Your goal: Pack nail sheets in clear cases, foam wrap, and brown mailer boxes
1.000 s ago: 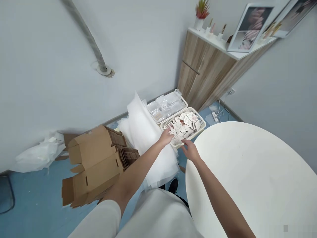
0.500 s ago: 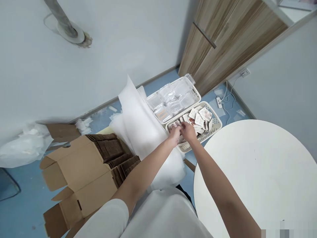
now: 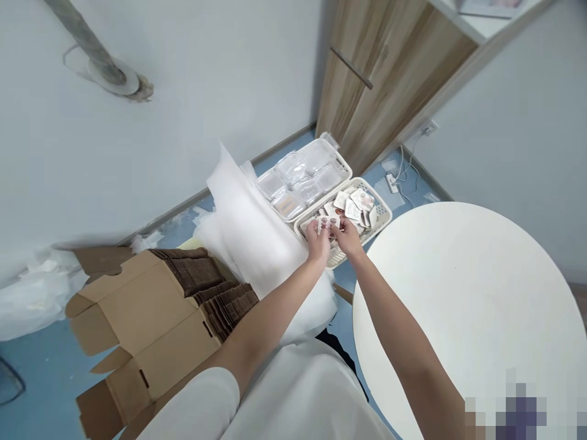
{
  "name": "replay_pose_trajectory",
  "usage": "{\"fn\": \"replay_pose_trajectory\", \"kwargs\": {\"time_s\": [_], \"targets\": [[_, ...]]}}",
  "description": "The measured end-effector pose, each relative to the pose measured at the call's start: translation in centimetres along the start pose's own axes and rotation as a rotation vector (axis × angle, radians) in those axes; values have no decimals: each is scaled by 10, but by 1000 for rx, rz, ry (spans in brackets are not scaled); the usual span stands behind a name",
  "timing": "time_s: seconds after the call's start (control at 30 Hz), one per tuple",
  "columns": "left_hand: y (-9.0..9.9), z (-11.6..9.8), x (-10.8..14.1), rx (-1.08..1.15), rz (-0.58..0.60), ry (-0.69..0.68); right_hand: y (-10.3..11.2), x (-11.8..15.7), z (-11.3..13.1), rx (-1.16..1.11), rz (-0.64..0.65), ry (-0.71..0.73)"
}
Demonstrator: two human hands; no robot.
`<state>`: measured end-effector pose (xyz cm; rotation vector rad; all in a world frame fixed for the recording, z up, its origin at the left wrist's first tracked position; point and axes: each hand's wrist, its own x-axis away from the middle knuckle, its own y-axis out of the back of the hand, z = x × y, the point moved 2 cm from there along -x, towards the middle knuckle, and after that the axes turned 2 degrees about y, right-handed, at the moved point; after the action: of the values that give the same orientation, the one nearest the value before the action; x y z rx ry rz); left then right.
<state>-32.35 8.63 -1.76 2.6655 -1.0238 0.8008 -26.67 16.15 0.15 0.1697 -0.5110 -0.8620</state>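
Note:
Over the near basket [image 3: 383, 217], a white perforated one, both my hands hold a small white card with dark red round prints [image 3: 328, 222]. My left hand [image 3: 317, 242] is closed on its left end, and my right hand [image 3: 347, 237] pinches the right end. Loose in the basket lie several more small printed cards [image 3: 353, 209], white with rounded corners. The hands and the held card hide the basket's front left part.
Behind stands a second white basket [image 3: 347, 166] filled with clear plastic-wrapped packs [image 3: 293, 177]. White foam sheeting [image 3: 257, 244] and flattened cardboard boxes [image 3: 156, 318] are at left. A round white table [image 3: 468, 305] is at right. A power strip [image 3: 392, 183] with cables lies on the floor.
The card has come up out of the basket between my hands and now shows more fully. The whole view has shifted a little to the right, so things appear further left.

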Motion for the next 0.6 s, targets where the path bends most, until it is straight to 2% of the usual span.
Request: {"fn": "replay_pose_trajectory", "kwargs": {"time_s": [0.07,0.13,0.23,0.37,0.47,0.6], "targets": [[-6,-7,18,12,-99,-45,17,24,0,-178,-37,-3],[-16,-11,42,1,-84,-98,37,55,-3,-319,-87,-7],[-34,-3,91,4,118,-100,71,114,-17,-503,-175,-46],[-57,25,161,-18,450,-62,106,201,-48,-808,-320,-82],[-74,46,201,-56,570,-93,123,258,-74,-968,-378,-98],[-99,65,234,-169,682,-105,145,315,-106,-1040,-414,-107]]}}
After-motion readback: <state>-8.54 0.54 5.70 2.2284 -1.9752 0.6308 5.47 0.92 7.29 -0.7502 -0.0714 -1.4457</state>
